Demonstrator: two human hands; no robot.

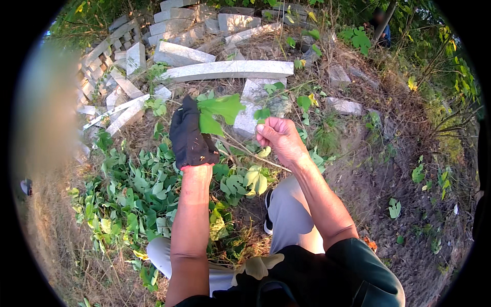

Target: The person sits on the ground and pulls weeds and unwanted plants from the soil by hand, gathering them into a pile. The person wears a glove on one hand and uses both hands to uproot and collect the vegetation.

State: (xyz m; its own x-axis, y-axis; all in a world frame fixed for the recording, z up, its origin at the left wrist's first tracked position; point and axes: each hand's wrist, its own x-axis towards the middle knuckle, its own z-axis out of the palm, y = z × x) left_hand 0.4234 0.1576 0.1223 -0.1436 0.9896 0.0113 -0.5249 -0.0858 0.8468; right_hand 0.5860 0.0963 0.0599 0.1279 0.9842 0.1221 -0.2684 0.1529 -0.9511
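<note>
My left hand (191, 134) wears a black work glove with a red cuff and is closed around green lobed leaves (220, 111), which stick out to its right. My right hand (280, 138) is bare, its thumb and fingers drawn together. Right at those fingertips shows a small green leaf (262, 113); whether it is pinched or lies behind them is unclear. A thin woody stem (257, 155) slants between and below the hands. Under and left of my left forearm spreads a heap of leafy cuttings (134, 192).
Long stone blocks (230, 70) lie ahead, with more stacked stone (172, 21) behind. Broken slabs (122, 115) are jumbled at the left. Bare soil and dry twigs (368, 184) cover the slope at right. Another person (381, 30) is among the bushes, far right.
</note>
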